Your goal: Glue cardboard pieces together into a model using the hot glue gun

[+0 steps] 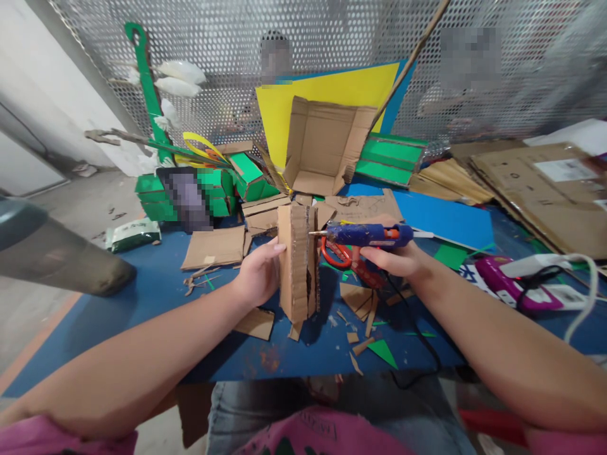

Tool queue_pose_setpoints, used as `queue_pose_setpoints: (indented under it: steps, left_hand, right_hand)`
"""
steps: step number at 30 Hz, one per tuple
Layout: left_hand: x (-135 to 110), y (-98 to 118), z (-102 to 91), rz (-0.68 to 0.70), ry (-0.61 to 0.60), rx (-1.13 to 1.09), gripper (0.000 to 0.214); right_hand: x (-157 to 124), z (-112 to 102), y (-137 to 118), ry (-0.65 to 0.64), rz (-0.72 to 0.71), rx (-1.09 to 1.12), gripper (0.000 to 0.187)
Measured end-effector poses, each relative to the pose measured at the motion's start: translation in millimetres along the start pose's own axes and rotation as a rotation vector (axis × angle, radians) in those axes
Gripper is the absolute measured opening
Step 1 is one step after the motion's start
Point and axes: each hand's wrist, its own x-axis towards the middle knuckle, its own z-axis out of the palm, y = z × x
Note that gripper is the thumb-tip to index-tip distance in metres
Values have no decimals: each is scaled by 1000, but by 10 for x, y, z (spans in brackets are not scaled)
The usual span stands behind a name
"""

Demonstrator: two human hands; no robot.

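A narrow cardboard box (294, 265) stands upright in my left hand (260, 272), whose thumb presses on its left side. My right hand (396, 258) is wrapped round the handle of a blue glue gun (370, 235), held level. The metal nozzle points left and reaches the box's corrugated right edge; whether it touches cannot be made out. A white glue stick (423, 234) sticks out of the gun's rear. Behind and below the gun lie scissors with red-orange handles (337, 254), partly hidden. A black cord runs down from the gun.
Cardboard scraps (358, 300) litter the blue table (190, 341). Green-covered boxes (218, 189), an open cardboard box (327, 142) and a yellow sheet (272, 120) stand at the back. A purple power strip (502, 281) lies right; a grey post (57, 246) rises left. A perforated metal screen (227, 50) closes the far side.
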Motion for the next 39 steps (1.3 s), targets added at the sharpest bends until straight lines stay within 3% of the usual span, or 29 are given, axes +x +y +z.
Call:
queue_pose_setpoints:
  steps: [11,23,28,37,39]
  left_hand:
    - [-6,-3,5,0,2,-14,53]
    - [-10,11,16,-3,3,-30,51]
    - [-9,8,33,-13,57,-14,52]
    - [-4,21,72,2,71,0,50]
    - [-10,26,69,-13,59,-3,53]
  right_hand:
    - [-8,-14,20,7,-66,15,19]
    - [-6,4,-3,32,36,33,20]
    - [-35,3,21,35,8,41,20]
    - [-132,11,83,57,138,125,25]
    - [-149,12,123,118,168,142,29]
